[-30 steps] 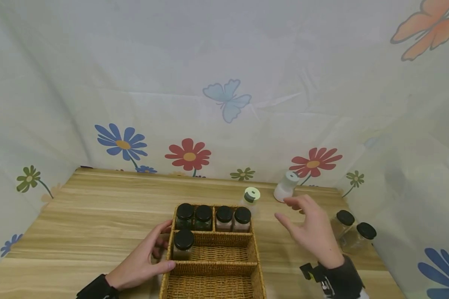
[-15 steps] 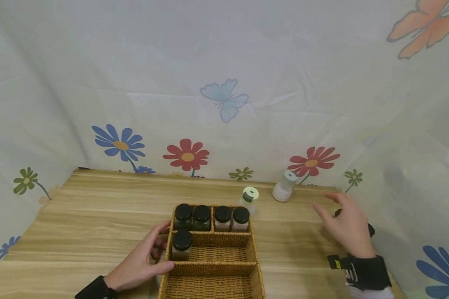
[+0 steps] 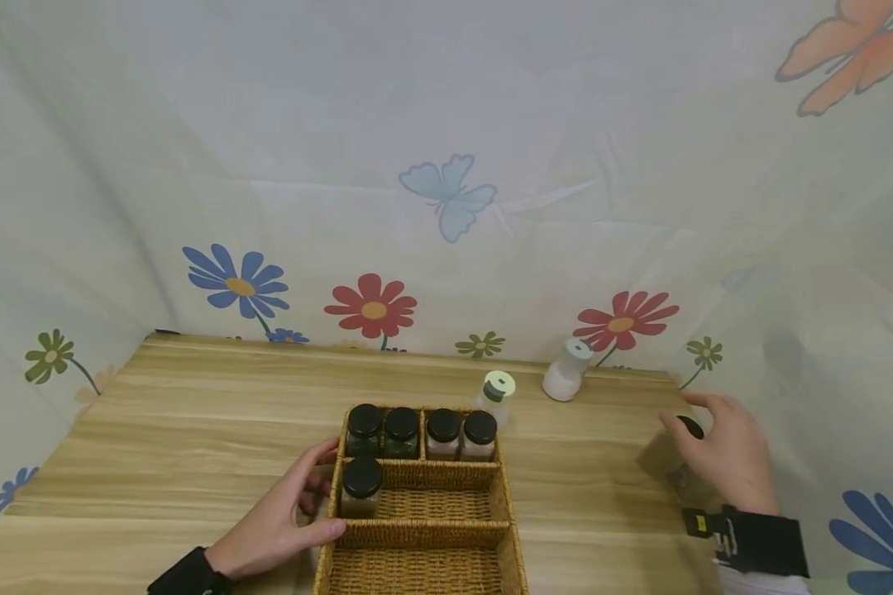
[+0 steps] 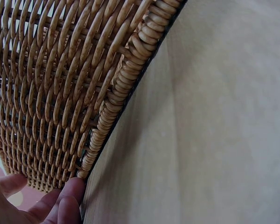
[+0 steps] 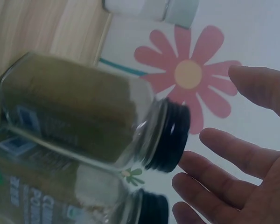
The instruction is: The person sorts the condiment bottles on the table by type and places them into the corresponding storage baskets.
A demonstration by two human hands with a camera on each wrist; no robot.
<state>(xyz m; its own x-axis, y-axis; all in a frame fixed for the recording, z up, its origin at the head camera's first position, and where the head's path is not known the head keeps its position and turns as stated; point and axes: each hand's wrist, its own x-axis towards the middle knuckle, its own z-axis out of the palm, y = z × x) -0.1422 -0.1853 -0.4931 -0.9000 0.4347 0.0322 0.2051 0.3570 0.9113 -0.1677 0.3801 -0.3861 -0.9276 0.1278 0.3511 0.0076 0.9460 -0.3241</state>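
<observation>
My left hand rests against the left side of a wicker basket, its thumb on the rim. The left wrist view shows its fingertips touching the woven outer wall. At the right, my right hand is spread over two glass jars with black lids. The right wrist view shows the nearer-to-thumb jar of brownish powder between hand and table; beside it stands a labelled jar. The fingers are close to the black lid, apart or barely touching; I cannot tell which.
Several black-lidded jars stand in the basket's back compartments, and one jar in the middle compartment. Behind the basket is a pale-lidded bottle. A white shaker stands near the flowered cloth wall.
My right hand has moved rightward from near the white shaker to the two jars at the table's right edge. The left hand stays at the basket.
</observation>
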